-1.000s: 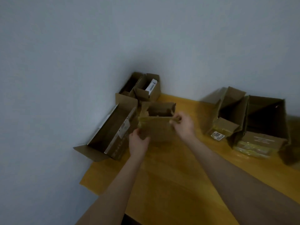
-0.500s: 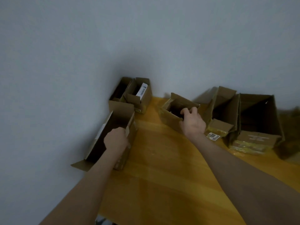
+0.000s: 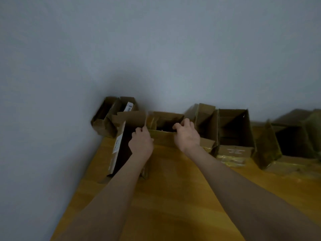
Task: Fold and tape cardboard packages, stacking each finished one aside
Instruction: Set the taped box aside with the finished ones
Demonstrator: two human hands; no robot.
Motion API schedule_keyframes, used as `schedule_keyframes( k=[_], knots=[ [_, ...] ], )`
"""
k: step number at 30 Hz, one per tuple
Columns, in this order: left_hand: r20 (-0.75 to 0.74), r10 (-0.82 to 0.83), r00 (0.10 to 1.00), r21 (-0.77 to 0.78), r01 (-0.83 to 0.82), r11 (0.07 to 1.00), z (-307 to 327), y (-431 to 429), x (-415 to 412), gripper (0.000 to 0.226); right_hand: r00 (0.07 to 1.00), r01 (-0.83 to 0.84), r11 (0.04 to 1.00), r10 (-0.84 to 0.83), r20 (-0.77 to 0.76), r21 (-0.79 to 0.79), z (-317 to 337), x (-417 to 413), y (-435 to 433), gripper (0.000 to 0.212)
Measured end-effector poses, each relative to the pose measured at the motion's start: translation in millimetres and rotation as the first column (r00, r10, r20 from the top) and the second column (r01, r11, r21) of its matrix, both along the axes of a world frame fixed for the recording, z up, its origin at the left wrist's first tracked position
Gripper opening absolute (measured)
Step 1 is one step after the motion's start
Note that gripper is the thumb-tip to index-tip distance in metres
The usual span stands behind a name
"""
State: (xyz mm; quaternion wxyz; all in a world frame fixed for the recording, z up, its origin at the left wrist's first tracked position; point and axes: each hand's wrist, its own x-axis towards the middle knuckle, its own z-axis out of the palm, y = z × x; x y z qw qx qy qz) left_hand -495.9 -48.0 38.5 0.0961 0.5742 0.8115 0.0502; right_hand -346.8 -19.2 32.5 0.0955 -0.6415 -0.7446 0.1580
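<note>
Yellow wooden tabletop (image 3: 173, 197) in the wall corner, open cardboard boxes (image 3: 271, 150) along its far edge: long box (image 3: 119, 143) left, small box (image 3: 163, 137) centre, large box (image 3: 234, 136) right.

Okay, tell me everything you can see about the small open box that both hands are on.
The small cardboard box is brown card, top open, inside dark, with glossy yellowish tape on its left inner flap. It sits upright on the wooden table by the wall, set between a long open box and a taller open box. The right hand curls fingers over its near rim; the left hand grips its near left corner.
</note>
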Motion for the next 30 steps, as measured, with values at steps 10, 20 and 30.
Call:
schedule_keyframes(
  k=[10,20,30],
  knots=[
    [0.014,-0.118,0.993,0.182,0.113,0.977,45.2,-5.3,84.5,0.046,1.0,-0.013,0.996,0.011,0.021,0.084,54.9,73.4,-14.1,0.036],
    [-0.003,-0.127,0.992,0.133,0.127,0.983,34.0,-29.0,101.8,0.071,0.99,0.139,0.99,-0.139,0.034,0.003,47.7,120.6,-44.6,0.052],
    [0.128,0.171,0.977,-0.184,-0.146,0.972,-31.7,-48.1,-0.1,0.02,0.975,-0.189,0.981,0.193,0.109,-0.051,7.2,18.3,-15.9,0.068]
  ],
)
